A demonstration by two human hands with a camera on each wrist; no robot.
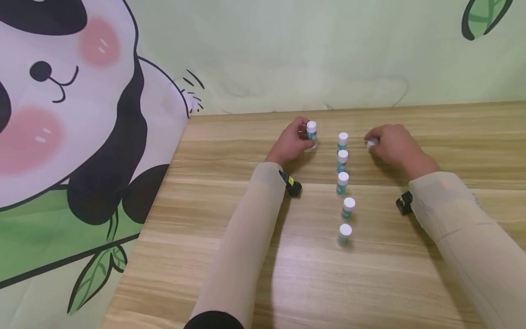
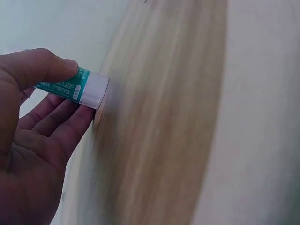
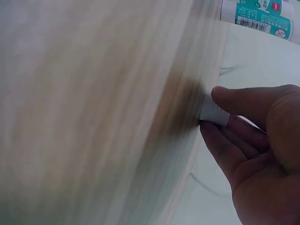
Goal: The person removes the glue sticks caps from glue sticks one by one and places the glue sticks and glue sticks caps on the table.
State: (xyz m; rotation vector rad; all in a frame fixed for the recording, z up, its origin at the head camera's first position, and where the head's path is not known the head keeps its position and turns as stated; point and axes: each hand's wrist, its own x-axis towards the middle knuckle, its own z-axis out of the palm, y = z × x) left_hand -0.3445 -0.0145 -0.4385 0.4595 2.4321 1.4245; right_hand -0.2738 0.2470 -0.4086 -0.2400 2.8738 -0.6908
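Near the back of the wooden table, my left hand (image 1: 289, 144) holds a small glue stick (image 1: 312, 130) upright, with a white top and a teal label. In the left wrist view, the thumb and fingers pinch the glue stick (image 2: 93, 90) around its label, its white base close to the tabletop. To the right, my right hand (image 1: 395, 146) pinches a small white cap (image 1: 371, 143). The right wrist view has this cap (image 3: 214, 111) at the table surface, partly covered by thumb and fingers. Between the hands stands a row of glue sticks (image 1: 342, 183).
The row holds several upright glue sticks and runs toward the front of the wooden table (image 1: 197, 201). Behind the table's back edge hangs a pale green backdrop (image 1: 287, 55), with a printed panda (image 1: 94, 114) at the left.
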